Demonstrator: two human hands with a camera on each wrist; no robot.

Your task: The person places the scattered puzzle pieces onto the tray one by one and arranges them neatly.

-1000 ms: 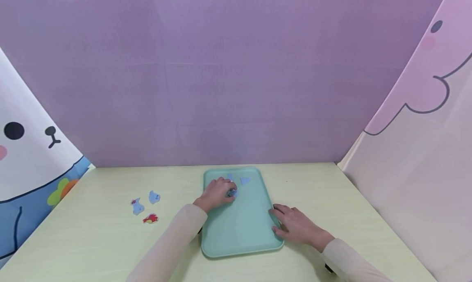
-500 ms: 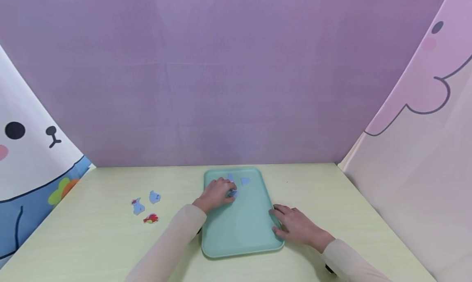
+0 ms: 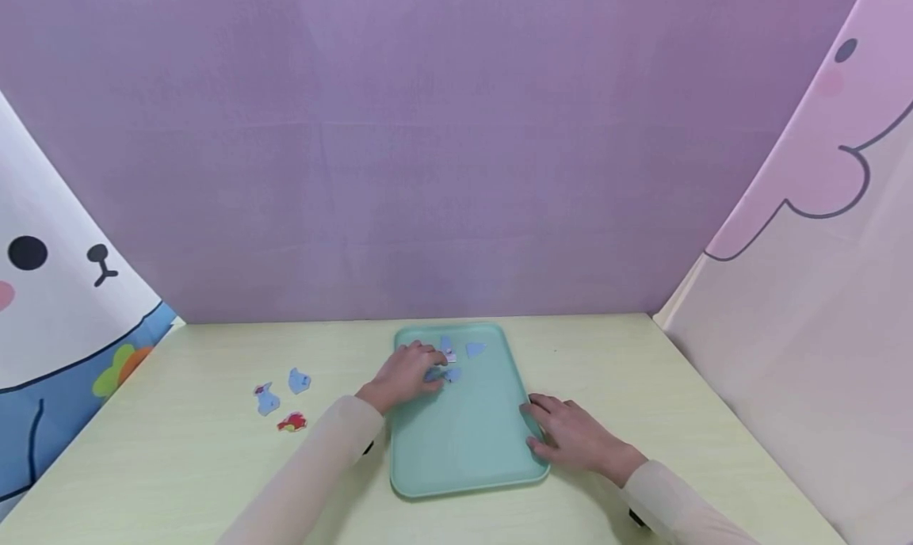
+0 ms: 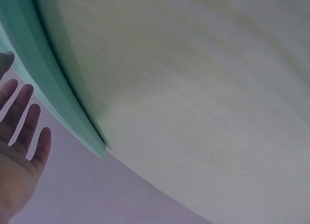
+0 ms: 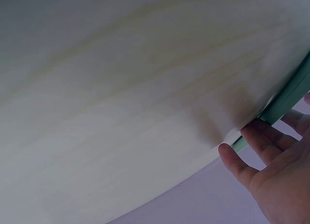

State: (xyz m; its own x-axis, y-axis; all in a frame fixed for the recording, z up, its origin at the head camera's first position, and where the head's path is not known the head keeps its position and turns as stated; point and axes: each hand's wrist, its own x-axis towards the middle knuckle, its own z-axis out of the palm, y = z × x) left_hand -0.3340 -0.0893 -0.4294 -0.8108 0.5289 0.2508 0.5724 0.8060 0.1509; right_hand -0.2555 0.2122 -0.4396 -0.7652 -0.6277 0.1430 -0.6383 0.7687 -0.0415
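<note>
The pale green tray [image 3: 467,450] lies on the table. My left hand [image 3: 405,372] reaches over its left side, palm down. Under its fingers and thumb shows a flat light-blue cut-out piece [image 3: 433,373], partly hidden. In the left wrist view the left hand [image 4: 20,141] has its fingers apart. Just right of it lie another blue piece [image 3: 452,375] and a blue one with a white, pinkish end [image 3: 447,348]. A blue triangular piece [image 3: 475,348] sits nearer the far right corner. My right hand [image 3: 571,434] rests against the tray's right rim, fingers spread.
On the table left of the tray lie a blue cut-out with a red patch [image 3: 267,400], a blue cut-out [image 3: 299,381] and a red and yellow one [image 3: 292,422]. A purple cloth [image 3: 456,149] stands behind the table; printed cloths flank both sides.
My left hand has drawn back a little to the left, uncovering blue pieces on the tray. My right hand has stayed at the rim.
</note>
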